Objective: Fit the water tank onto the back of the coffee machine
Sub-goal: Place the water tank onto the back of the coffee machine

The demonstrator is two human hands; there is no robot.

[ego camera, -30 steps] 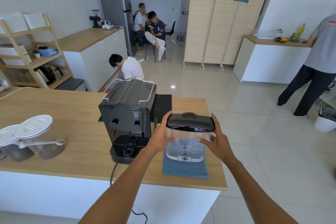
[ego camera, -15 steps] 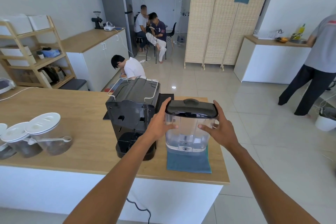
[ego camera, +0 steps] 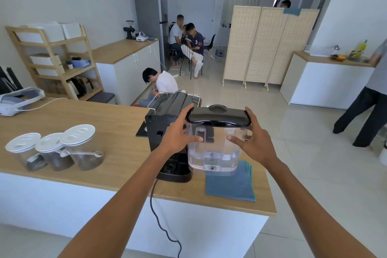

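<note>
The clear water tank (ego camera: 215,153) with a black lid is held in the air just above the counter, upright. My left hand (ego camera: 178,134) grips its left side and my right hand (ego camera: 254,140) grips its right side. The black coffee machine (ego camera: 167,117) stands on the wooden counter (ego camera: 83,119) just left of the tank, its back facing me, with the round socket in its base showing. My left hand covers part of the machine's back. A folded blue cloth (ego camera: 232,184) lies under and in front of the tank.
Three lidded clear jars (ego camera: 56,151) stand at the counter's left. The machine's black cable (ego camera: 161,216) hangs over the front edge. A white device (ego camera: 18,100) lies at far left. People sit beyond the counter; one stands at right (ego camera: 368,98).
Both hands have raised the tank off the blue cloth and carried it a little to the left, closer to the machine's back. The view has tilted up.
</note>
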